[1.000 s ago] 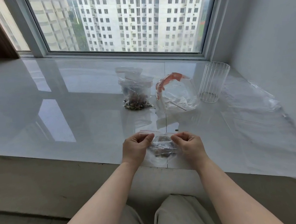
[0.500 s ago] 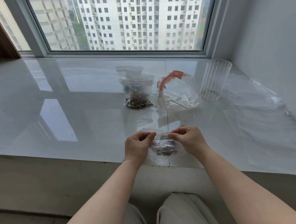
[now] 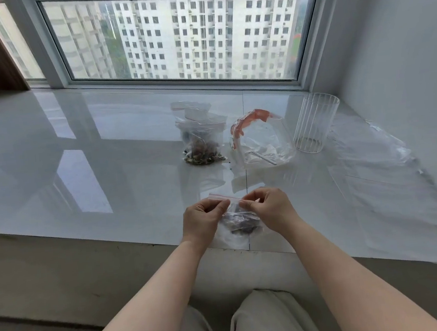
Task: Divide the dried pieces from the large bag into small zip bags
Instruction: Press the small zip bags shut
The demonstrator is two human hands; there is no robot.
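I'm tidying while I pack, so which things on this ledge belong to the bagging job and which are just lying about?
Job: small zip bag, pinched by left hand and right hand; filled zip bags; large bag.
Lying about: ribbed glass; plastic sheet.

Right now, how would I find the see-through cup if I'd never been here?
Look along the big window to its right end, where the white ledge meets the wall. The ribbed clear cup stands upright there, right of the crumpled bag with the orange strip. It is the only stiff, standing thing among floppy bags.
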